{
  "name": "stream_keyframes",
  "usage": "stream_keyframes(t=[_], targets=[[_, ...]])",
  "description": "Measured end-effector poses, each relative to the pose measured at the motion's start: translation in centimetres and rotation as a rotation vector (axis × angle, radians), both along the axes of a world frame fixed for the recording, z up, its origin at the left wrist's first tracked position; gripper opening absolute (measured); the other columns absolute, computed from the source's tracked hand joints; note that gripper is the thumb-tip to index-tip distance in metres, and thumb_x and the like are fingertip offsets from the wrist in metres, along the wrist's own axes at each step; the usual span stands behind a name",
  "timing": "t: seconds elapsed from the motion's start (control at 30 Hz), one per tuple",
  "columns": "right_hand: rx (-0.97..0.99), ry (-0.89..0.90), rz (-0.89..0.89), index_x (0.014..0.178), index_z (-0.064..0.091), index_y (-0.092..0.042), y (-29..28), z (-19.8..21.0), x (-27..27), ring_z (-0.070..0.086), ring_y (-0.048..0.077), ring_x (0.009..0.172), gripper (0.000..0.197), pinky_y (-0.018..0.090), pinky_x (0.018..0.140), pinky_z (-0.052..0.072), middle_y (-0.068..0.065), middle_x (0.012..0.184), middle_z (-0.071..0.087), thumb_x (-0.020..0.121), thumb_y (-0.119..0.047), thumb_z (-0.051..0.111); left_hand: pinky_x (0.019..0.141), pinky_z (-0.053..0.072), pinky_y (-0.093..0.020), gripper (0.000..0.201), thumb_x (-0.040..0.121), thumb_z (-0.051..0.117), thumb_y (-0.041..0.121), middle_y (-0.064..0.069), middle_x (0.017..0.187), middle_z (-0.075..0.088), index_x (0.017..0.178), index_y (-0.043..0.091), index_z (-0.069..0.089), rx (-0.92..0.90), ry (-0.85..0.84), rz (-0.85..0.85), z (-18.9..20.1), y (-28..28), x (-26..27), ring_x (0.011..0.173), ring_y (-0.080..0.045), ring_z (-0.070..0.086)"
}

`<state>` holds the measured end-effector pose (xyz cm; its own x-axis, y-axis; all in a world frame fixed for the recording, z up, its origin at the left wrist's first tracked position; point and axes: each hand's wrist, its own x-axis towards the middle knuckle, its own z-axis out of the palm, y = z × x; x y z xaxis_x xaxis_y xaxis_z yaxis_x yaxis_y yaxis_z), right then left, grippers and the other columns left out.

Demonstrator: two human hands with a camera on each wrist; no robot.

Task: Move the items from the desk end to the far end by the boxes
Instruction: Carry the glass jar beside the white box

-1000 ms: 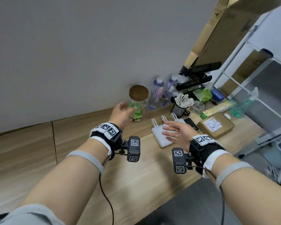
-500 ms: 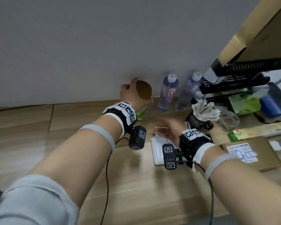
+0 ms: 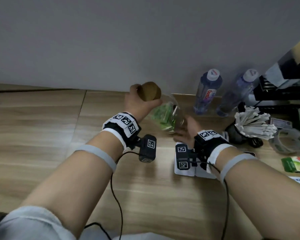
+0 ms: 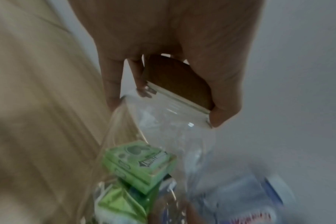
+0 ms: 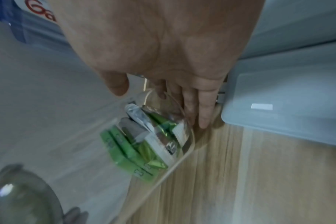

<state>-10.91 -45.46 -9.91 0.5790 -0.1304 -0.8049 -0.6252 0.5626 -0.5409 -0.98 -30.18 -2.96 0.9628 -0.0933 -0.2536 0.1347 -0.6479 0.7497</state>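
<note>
jar tilted, two hands on it

left hand grips the brown lid of the clear jar, fingers curled round the lid rim. jar leans toward the right, over the wooden desk near the wall, green packets inside. right hand supports the jar's base with straight fingers, not clenched. two water bottles stand just beside, white device under the right wrist.

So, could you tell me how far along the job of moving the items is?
Nothing looks moved yet. In hand: the left hand grips the clear glass jar by its brown lid and tilts it, while the right hand supports its base. Left: two plastic water bottles, the white flat device and the tape roll.
</note>
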Motion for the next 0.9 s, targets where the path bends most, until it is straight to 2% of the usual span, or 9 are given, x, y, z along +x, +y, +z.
stream_keyframes(t=[0.1, 0.2, 0.33, 0.4, 0.5, 0.57, 0.6, 0.73, 0.9], targets=[[0.082, -0.045, 0.018, 0.123, 0.062, -0.022, 1.6, 1.0, 0.2, 0.066, 0.037, 0.106, 0.051, 0.048, 0.084, 0.054, 0.015, 0.117, 0.068, 0.088, -0.060, 0.057, 0.087, 0.059, -0.047, 0.097, 0.057, 0.084, 0.047, 0.000, 0.128, 0.058, 0.141, 0.024, 0.042, -0.199, 0.162, 0.177, 0.2, 4.3, -1.3, 0.104, -0.021, 0.063], [0.182, -0.079, 0.037, 0.124, 0.063, -0.023, 4.3, 2.9, 0.1, 0.063, 0.043, 0.113, 0.055, 0.059, 0.097, 0.048, 0.020, 0.123, 0.066, 0.085, -0.062, 0.060, 0.081, 0.061, -0.050, 0.083, 0.069, 0.083, 0.035, -0.001, 0.125, 0.058, 0.140, 0.027, 0.042, -0.364, 0.254, 0.277, 0.5, 9.1, -2.9, 0.103, -0.022, 0.063], [0.260, -0.120, 0.112, 0.094, 0.074, -0.015, 10.0, 5.6, -0.3, 0.065, 0.044, 0.106, 0.050, 0.060, 0.098, 0.046, 0.022, 0.101, 0.074, 0.092, -0.060, 0.050, 0.078, 0.061, -0.047, 0.074, 0.073, 0.082, 0.029, -0.006, 0.125, 0.058, 0.138, 0.028, 0.046, -0.511, 0.277, 0.343, 1.8, 16.6, -5.4, 0.103, -0.023, 0.061], [0.224, -0.139, 0.165, 0.094, 0.073, -0.015, 13.7, 7.4, -0.7, 0.066, 0.042, 0.097, 0.050, 0.059, 0.097, 0.046, 0.020, 0.093, 0.074, 0.092, -0.059, 0.050, 0.080, 0.060, -0.053, 0.073, 0.073, 0.084, 0.028, -0.008, 0.123, 0.058, 0.137, 0.027, 0.048, -0.567, 0.265, 0.367, 2.8, 20.5, -6.6, 0.103, -0.022, 0.060], [0.197, -0.175, 0.210, 0.105, 0.065, -0.013, 20.4, 10.0, -1.2, 0.071, 0.039, 0.080, 0.047, 0.052, 0.086, 0.053, 0.019, 0.083, 0.076, 0.093, -0.056, 0.051, 0.081, 0.059, -0.057, 0.077, 0.071, 0.086, 0.032, -0.005, 0.120, 0.059, 0.138, 0.026, 0.048, -0.605, 0.226, 0.393, 4.9, 27.0, -8.3, 0.105, -0.019, 0.058], [0.188, -0.185, 0.255, 0.113, 0.064, -0.012, 25.3, 11.4, -1.6, 0.071, 0.040, 0.081, 0.052, 0.048, 0.083, 0.054, 0.022, 0.089, 0.075, 0.093, -0.057, 0.049, 0.082, 0.059, -0.057, 0.077, 0.071, 0.086, 0.036, -0.003, 0.122, 0.059, 0.138, 0.028, 0.048, -0.622, 0.187, 0.418, 6.4, 31.8, -9.4, 0.111, -0.019, 0.057], [0.184, -0.191, 0.280, 0.112, 0.065, -0.012, 27.7, 12.3, -2.0, 0.071, 0.040, 0.080, 0.052, 0.047, 0.084, 0.054, 0.022, 0.088, 0.075, 0.093, -0.058, 0.048, 0.082, 0.059, -0.057, 0.078, 0.071, 0.086, 0.037, -0.002, 0.122, 0.059, 0.138, 0.028, 0.048, -0.633, 0.165, 0.428, 7.0, 34.3, -9.9, 0.112, -0.018, 0.057], [0.162, -0.241, 0.387, 0.093, 0.065, -0.012, 36.9, 14.3, -3.2, 0.071, 0.031, 0.055, 0.050, 0.039, 0.075, 0.051, 0.016, 0.066, 0.073, 0.096, -0.056, 0.042, 0.083, 0.060, -0.053, 0.068, 0.073, 0.083, 0.044, 0.010, 0.122, 0.058, 0.131, 0.033, 0.050, -0.690, 0.071, 0.482, 8.9, 43.7, -13.0, 0.114, -0.009, 0.055], [0.112, -0.250, 0.489, 0.103, 0.068, -0.015, 46.6, 14.8, -3.8, 0.070, 0.032, 0.076, 0.054, 0.040, 0.074, 0.057, 0.017, 0.080, 0.076, 0.088, -0.063, 0.050, 0.084, 0.059, -0.052, 0.065, 0.072, 0.072, 0.067, -0.003, 0.131, 0.063, 0.123, 0.027, 0.068, -0.903, 0.068, 0.599, 10.2, 53.8, -17.1, 0.122, -0.022, 0.055]])
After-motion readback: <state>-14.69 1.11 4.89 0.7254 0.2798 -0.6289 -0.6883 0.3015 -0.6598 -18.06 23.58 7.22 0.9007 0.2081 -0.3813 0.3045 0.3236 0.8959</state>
